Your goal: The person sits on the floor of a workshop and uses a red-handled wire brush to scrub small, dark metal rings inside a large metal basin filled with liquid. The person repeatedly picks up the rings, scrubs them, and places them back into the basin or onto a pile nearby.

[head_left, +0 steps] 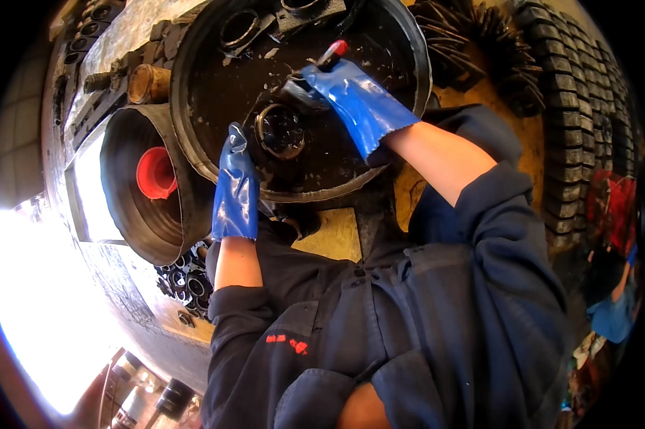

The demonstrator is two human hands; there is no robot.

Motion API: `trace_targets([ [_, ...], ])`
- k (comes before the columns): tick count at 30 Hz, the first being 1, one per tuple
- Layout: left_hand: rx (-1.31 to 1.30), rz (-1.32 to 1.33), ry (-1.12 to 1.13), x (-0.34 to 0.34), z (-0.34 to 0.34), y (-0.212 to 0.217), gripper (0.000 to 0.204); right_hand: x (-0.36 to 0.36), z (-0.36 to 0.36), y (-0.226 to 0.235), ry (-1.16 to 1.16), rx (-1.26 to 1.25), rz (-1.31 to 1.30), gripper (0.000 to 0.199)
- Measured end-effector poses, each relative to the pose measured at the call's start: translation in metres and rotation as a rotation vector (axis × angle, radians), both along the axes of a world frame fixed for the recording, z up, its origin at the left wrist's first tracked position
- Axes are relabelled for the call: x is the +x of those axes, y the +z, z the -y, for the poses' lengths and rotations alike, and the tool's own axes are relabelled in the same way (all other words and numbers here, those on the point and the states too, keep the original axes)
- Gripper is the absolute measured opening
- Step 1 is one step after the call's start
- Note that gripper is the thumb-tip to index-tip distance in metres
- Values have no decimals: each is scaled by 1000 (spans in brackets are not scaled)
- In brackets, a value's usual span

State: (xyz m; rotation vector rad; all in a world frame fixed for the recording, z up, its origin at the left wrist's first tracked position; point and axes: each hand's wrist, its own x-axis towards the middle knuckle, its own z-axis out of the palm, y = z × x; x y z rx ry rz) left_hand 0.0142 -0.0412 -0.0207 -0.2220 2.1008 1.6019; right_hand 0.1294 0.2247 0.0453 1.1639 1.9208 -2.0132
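Both hands wear blue rubber gloves over a large round basin [194,154] of dark, oily liquid. My left hand [236,182] is closed at the left side of a round, hollow metal part [280,133], wet and black with a bright rim; some of its fingers are hidden. My right hand [351,96] is closed round a brush [306,94] with a red-ended handle. The brush head, smeared by motion, is just above and right of the metal part; I cannot tell if they touch.
More ring-shaped metal parts [240,30] lie at the basin's far side. Left of it stands a metal bucket [118,193] with a red cup [156,173] inside. Small black parts [190,282] are piled below the bucket. Stacked dark ribbed parts [569,121] line the right.
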Motion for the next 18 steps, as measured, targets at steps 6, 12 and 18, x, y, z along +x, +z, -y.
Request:
trace_targets([
  [6, 11, 41, -28, 11, -1, 18, 53, -14, 29, 22, 272, 44, -103, 35],
  [12, -216, 19, -260, 33, -41, 52, 62, -4, -13, -85, -146, 44, -157, 30],
  [18, -216, 2, -199, 45, -32, 88, 59, 3, 5, -36, -42, 380, 142, 33],
])
